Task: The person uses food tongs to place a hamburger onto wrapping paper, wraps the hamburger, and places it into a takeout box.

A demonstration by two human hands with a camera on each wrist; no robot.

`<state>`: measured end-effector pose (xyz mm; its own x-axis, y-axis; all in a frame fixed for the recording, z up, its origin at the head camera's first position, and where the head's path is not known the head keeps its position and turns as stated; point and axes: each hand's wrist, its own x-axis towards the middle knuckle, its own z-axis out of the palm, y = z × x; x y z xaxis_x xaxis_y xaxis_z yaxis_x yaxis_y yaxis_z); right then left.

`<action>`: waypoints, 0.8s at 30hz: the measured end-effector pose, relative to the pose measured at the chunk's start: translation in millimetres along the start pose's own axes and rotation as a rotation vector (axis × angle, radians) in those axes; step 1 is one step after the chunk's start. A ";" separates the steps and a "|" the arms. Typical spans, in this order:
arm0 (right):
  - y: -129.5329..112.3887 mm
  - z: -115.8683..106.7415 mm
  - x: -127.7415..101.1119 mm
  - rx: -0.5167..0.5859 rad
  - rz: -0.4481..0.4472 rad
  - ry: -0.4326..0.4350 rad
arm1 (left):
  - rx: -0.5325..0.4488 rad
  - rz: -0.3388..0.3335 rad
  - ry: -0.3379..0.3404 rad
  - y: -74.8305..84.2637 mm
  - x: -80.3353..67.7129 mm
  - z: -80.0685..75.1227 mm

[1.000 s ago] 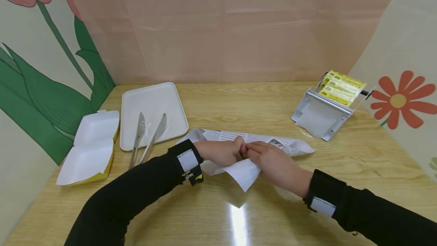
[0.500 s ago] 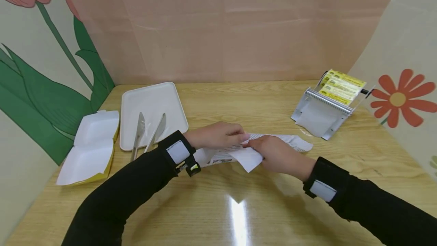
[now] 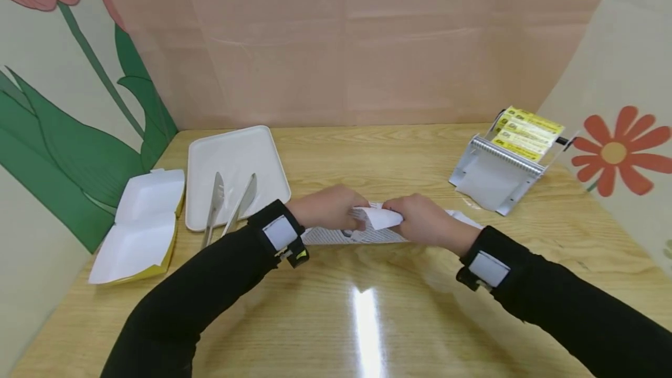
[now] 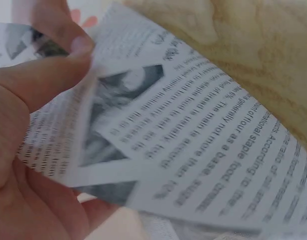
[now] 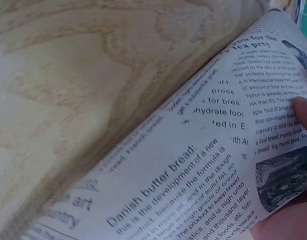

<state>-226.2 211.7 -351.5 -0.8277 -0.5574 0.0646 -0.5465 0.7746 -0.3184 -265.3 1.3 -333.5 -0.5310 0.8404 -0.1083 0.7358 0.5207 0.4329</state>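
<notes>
While curled: hands point(image 3: 375, 220) on paper point(image 3: 346, 235).

Left arm: reaching in from the lower left in a black sleeve, a dark strap with a pale patch circling the wrist.
Left hand point(image 3: 328, 207): lying knuckles up, its fingers curling down and pinching printed paper; the left wrist view is showing the thumb point(image 4: 41, 82) pressing on the sheet.
Right arm: coming in from the lower right, black-sleeved, wearing a matching wrist strap.
Right hand point(image 3: 427, 221): facing the left one, nearly touching it, fingers curling round the same paper.
</notes>
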 end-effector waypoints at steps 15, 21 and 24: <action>11.8 -11.2 13.3 0.295 0.159 -0.042 | -0.066 -0.096 0.015 -9.8 22.0 -2.3; 11.8 -13.6 26.7 0.233 0.243 -0.057 | -0.048 -0.118 0.090 -13.3 30.1 -2.0; 13.0 -13.4 32.3 0.206 0.283 -0.080 | -0.067 -0.171 0.097 -13.0 33.3 -0.9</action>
<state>-261.7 207.7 -340.9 -0.9256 -0.3573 -0.1247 -0.2532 0.8296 -0.4976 -292.9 22.3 -342.0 -0.6861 0.7205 -0.1003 0.6036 0.6408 0.4744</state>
